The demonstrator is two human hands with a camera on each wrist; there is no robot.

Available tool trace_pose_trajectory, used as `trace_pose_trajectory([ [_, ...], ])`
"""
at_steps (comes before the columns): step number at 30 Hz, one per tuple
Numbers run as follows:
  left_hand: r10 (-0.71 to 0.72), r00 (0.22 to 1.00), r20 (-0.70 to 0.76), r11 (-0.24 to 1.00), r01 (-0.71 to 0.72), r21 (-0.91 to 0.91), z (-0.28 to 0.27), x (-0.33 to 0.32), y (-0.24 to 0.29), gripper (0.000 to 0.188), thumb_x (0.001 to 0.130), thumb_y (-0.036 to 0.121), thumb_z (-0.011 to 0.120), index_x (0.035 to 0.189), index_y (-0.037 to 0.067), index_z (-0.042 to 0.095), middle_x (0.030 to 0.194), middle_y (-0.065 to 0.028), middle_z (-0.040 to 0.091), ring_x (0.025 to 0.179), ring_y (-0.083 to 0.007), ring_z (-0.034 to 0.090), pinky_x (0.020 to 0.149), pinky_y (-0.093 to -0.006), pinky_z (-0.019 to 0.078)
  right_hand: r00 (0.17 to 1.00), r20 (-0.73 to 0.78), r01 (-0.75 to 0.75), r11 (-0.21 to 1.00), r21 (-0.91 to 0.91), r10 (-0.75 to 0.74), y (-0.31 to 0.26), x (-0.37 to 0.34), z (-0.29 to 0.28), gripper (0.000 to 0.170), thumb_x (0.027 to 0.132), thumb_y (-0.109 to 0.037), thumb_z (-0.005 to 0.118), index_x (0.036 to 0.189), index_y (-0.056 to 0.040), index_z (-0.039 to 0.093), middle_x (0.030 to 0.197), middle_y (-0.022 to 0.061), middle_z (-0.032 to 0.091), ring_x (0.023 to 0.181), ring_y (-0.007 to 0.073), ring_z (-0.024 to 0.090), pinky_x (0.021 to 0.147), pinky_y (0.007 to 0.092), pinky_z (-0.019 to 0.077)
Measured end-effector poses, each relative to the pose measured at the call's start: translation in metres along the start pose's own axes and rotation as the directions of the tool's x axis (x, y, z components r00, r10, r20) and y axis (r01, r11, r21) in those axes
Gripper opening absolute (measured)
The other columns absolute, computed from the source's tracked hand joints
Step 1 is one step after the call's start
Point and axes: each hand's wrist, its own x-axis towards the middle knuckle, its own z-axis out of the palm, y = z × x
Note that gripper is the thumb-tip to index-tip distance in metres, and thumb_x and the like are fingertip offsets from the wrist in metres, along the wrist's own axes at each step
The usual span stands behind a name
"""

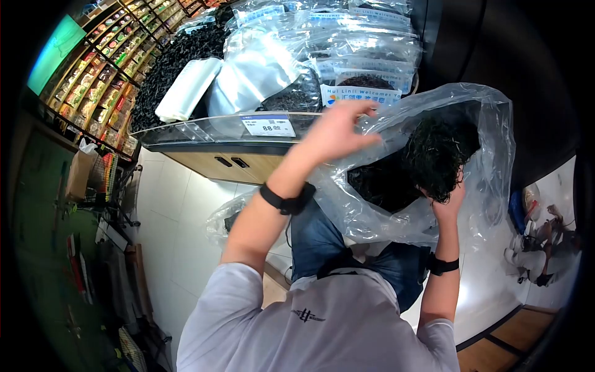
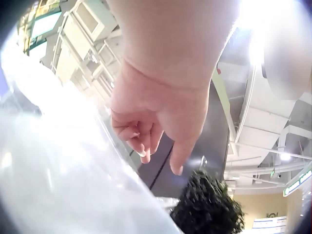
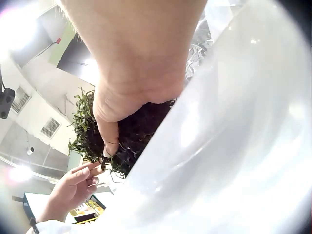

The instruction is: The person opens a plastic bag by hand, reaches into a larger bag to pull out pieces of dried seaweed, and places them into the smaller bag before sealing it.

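A large clear plastic bag hangs open before the person, with dark stringy material inside. The right hand grips a bushy dark green clump at the bag's mouth; in the right wrist view its thumb presses into the clump. Left of the clump, the left hand is above the bag's edge, holding nothing, its thumb apart from bent fingers. The left wrist view shows that hand apart from the clump.
A display bin with a clear rim holds filled clear packs, loose black pieces and a white plastic roll. A price card is on its front. Another person is at the far right.
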Motion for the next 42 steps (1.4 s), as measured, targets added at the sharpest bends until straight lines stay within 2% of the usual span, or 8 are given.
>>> trace_pose_trajectory([
  [4, -0.106, 0.911, -0.4, 0.918, 0.244, 0.312, -0.064, 0.025, -0.042, 0.052, 0.077, 0.029, 0.084, 0.121, 0.006, 0.068, 0.111, -0.0099, 0.071, 0.098, -0.0265, 0.066, 0.086, -0.0373, 0.0542, 0.998, -0.062, -0.028, 1.0, 0.014, 0.029, -0.003, -0.005, -0.005, 0.09, 0.061, -0.016, 0.095, 0.138, 0.002, 0.05, 0.123, 0.0116, 0.066, 0.11, 0.0243, 0.065, 0.097, 0.0342, 0.0504],
  [6, 0.118, 0.875, -0.47, 0.727, 0.247, 0.641, -0.08, 0.033, -0.086, 0.048, 0.078, 0.029, 0.082, 0.118, 0.006, 0.068, 0.111, -0.0127, 0.068, 0.104, -0.0321, 0.064, 0.088, -0.0403, 0.0545, 0.996, -0.076, -0.053, 0.998, 0.024, 0.055, -0.006, -0.009, -0.006, 0.087, 0.062, -0.015, 0.093, 0.136, 0.0014, 0.051, 0.121, 0.0115, 0.066, 0.109, 0.0245, 0.065, 0.096, 0.0339, 0.0503],
  [10, 0.07, 0.919, -0.387, 0.534, 0.293, 0.793, -0.092, 0.037, -0.131, 0.056, 0.079, 0.032, 0.082, 0.125, 0.005, 0.065, 0.117, -0.014, 0.067, 0.107, -0.0336, 0.062, 0.094, -0.0408, 0.0518, 0.992, -0.111, -0.046, 0.996, 0.073, 0.054, -0.005, -0.012, -0.001, 0.078, 0.063, -0.014, 0.09, 0.131, 0.0003, 0.054, 0.116, 0.0124, 0.065, 0.105, 0.0284, 0.065, 0.092, 0.0345, 0.0504],
  [12, -0.09, 0.961, -0.262, 0.454, 0.273, 0.848, -0.094, 0.036, -0.147, 0.055, 0.08, 0.033, 0.08, 0.125, 0.007, 0.064, 0.118, -0.0133, 0.067, 0.108, -0.0341, 0.061, 0.093, -0.0409, 0.0524, 0.992, -0.124, 0.021, 1.0, -0.008, -0.022, -0.012, -0.011, -0.003, 0.076, 0.064, -0.015, 0.089, 0.129, 0.0009, 0.054, 0.116, 0.0134, 0.064, 0.104, 0.0306, 0.065, 0.092, 0.0355, 0.0506],
  [16, -0.07, 0.968, -0.243, 0.382, 0.251, 0.889, -0.096, 0.036, -0.169, 0.021, 0.085, 0.028, 0.074, 0.089, 0.007, 0.071, 0.093, -0.0123, 0.072, 0.091, -0.0319, 0.066, 0.081, -0.0407, 0.0554, 0.981, -0.129, 0.129, 0.986, -0.101, -0.142, -0.015, -0.007, -0.004, 0.076, 0.063, -0.017, 0.09, 0.128, 0.0023, 0.055, 0.121, 0.0163, 0.062, 0.105, 0.0366, 0.064, 0.093, 0.0381, 0.0503],
  [22, 0.301, 0.836, -0.458, 0.595, 0.211, 0.775, -0.117, 0.018, -0.163, 0.018, 0.09, 0.023, 0.068, 0.082, 0.007, 0.072, 0.082, -0.0119, 0.071, 0.081, -0.0324, 0.065, 0.074, -0.0435, 0.0536, 0.988, -0.136, 0.062, 0.993, -0.104, -0.076, -0.019, -0.008, -0.005, 0.08, 0.062, -0.02, 0.092, 0.129, 0.0025, 0.055, 0.124, 0.0175, 0.061, 0.109, 0.037, 0.063, 0.095, 0.0395, 0.0498],
  [30, -0.103, 0.769, -0.631, 0.827, 0.419, 0.376, -0.131, 0.0, -0.146, 0.026, 0.092, 0.036, 0.07, 0.097, 0.013, 0.08, 0.091, -0.0134, 0.075, 0.085, -0.0339, 0.071, 0.077, -0.0399, 0.0551, 0.991, -0.112, 0.057, 0.993, -0.103, -0.069, -0.011, -0.014, 0.005, 0.083, 0.061, -0.023, 0.094, 0.13, 0.0022, 0.055, 0.127, 0.0169, 0.06, 0.113, 0.0367, 0.061, 0.098, 0.0389, 0.0482],
  [42, -0.143, 0.68, -0.719, 0.864, 0.44, 0.245, -0.136, -0.02, -0.149, 0.023, 0.088, 0.033, 0.074, 0.095, 0.012, 0.08, 0.089, -0.0094, 0.076, 0.079, -0.0269, 0.073, 0.073, -0.0344, 0.0551, 0.996, -0.063, 0.048, 0.988, -0.147, -0.058, -0.007, -0.017, 0.006, 0.091, 0.063, -0.031, 0.095, 0.135, 0.0033, 0.053, 0.135, 0.0188, 0.056, 0.122, 0.0358, 0.057, 0.105, 0.0404, 0.0444],
])
